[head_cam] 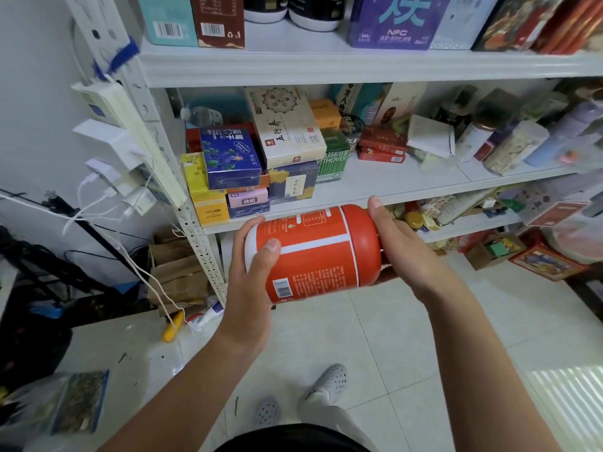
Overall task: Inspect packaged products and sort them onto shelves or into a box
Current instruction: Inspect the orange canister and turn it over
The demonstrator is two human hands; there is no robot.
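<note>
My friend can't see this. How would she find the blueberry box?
Look at the white rack's middle shelf, at its left end. The blueberry box sits on top of the pile there, left of a cream box. It is the only blue one with berries pictured.

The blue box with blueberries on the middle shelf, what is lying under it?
The blue box seems to rest on an orange box, only its edge showing, above a pink box. The rest beneath is covered.
</note>
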